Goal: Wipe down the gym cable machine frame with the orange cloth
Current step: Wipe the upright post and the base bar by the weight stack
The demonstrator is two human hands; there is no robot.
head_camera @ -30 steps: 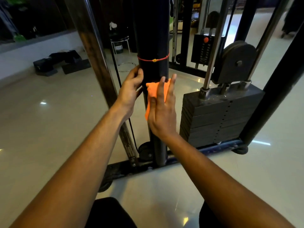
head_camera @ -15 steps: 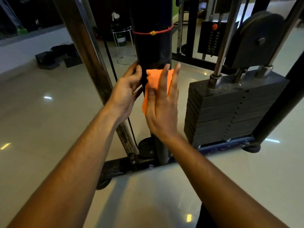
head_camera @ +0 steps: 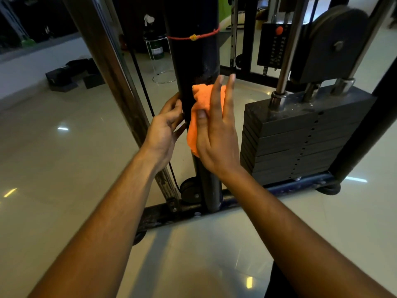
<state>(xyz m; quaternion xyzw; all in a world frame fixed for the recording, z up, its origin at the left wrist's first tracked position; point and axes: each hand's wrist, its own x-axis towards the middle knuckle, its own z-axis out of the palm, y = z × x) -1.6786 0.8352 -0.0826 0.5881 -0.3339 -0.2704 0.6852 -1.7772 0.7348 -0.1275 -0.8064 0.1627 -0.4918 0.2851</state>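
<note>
Glossy pale floor tiles (head_camera: 53, 168) all around, catching the ceiling lights. Up close, two bare forearms reach forward. Right hand (head_camera: 217, 136) lies flat, fingers straight, pressing the orange cloth (head_camera: 200, 104) against the black upright post (head_camera: 193, 61) of the cable machine. Left hand (head_camera: 164, 127) sits just beside it, fingertips relaxed and touching the post's left edge, gripping nothing. Right of the post, the weight stack (head_camera: 300, 136) with its chrome guide rod (head_camera: 285, 57). Higher up, a red string (head_camera: 193, 37) circles the post. Farther back, dark mats (head_camera: 71, 74) on the floor
</note>
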